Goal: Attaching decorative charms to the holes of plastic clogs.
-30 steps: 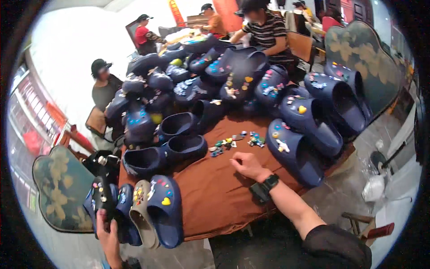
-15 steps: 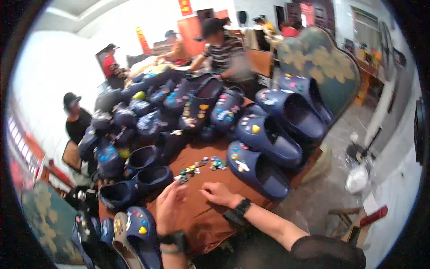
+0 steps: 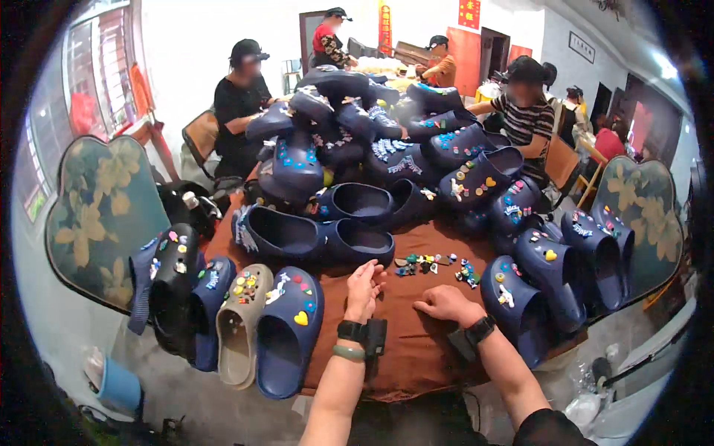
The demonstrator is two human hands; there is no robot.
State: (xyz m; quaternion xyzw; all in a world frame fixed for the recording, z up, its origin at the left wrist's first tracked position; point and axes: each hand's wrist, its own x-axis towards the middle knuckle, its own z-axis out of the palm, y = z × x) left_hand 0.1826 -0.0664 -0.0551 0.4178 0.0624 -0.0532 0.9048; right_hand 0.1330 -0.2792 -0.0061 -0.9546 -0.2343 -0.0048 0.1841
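Note:
My left hand is raised over the brown tablecloth with its palm turned inward. Its fingers are slightly bent and apart, and nothing shows in them. My right hand is low over the cloth, back up, with the fingers curled in; whatever they may hold is hidden. Just beyond both hands lies a row of small colourful shoe charms, with a second little heap of charms to its right. A navy clog without visible charms stands beyond my left hand. Right of my right hand sits a charm-decorated navy clog.
Decorated clogs line the table's left edge, among them a beige clog and a navy clog. A tall clog pile fills the far side. Co-workers sit around it, one in a striped shirt. A blue bin stands lower left.
The view has swung left and levelled, so the table and both hands appear farther right. Both hands keep nearly the same pose near the charms.

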